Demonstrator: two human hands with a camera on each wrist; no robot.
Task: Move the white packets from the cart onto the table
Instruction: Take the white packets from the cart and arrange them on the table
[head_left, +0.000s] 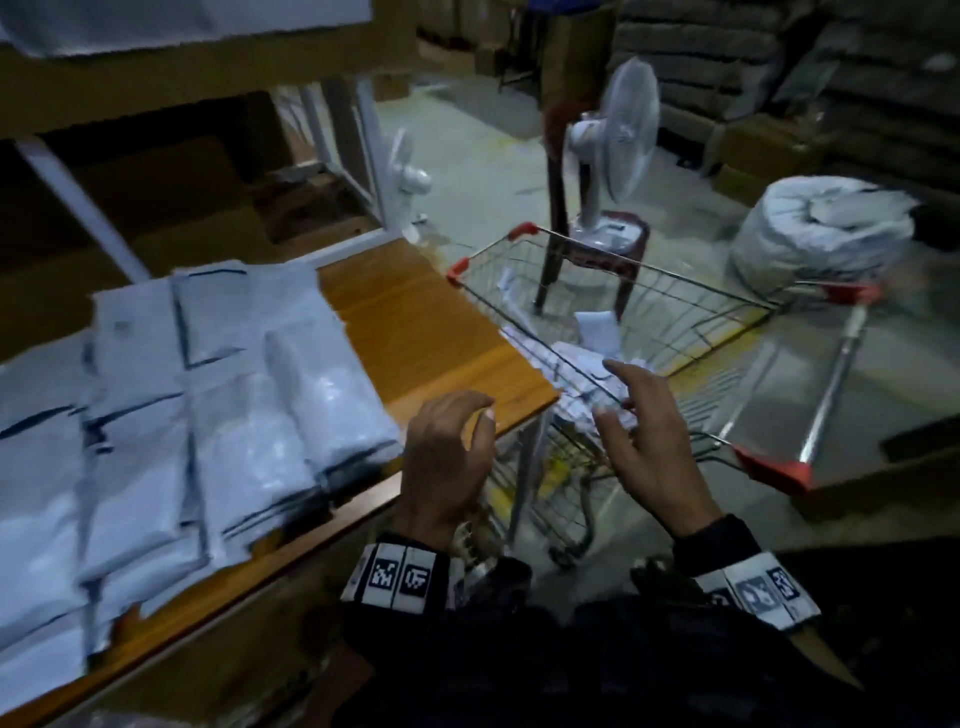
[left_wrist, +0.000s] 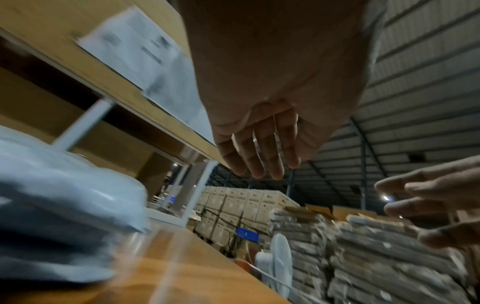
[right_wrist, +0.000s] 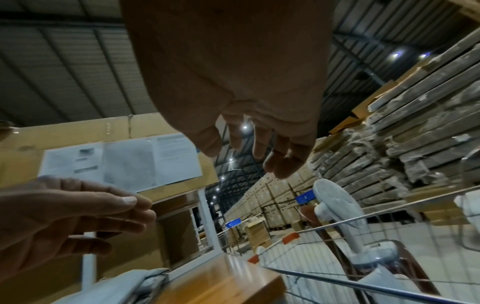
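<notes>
Blurring white packets (head_left: 197, 415) on table (head_left: 415, 332); cart (head_left: 623, 322) contents indistinct.

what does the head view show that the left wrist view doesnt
Only the head view shows the wire cart with white packets still lying in it, the maroon stool under the fan, a stuffed white sack on the floor, and the marker bands on both wrists.

Only the left wrist view shows the warehouse roof and the tall stacks of cartons.

Both show the left hand and right hand empty with fingers spread, the wooden table, the packets piled on it, and the white fan.
</notes>
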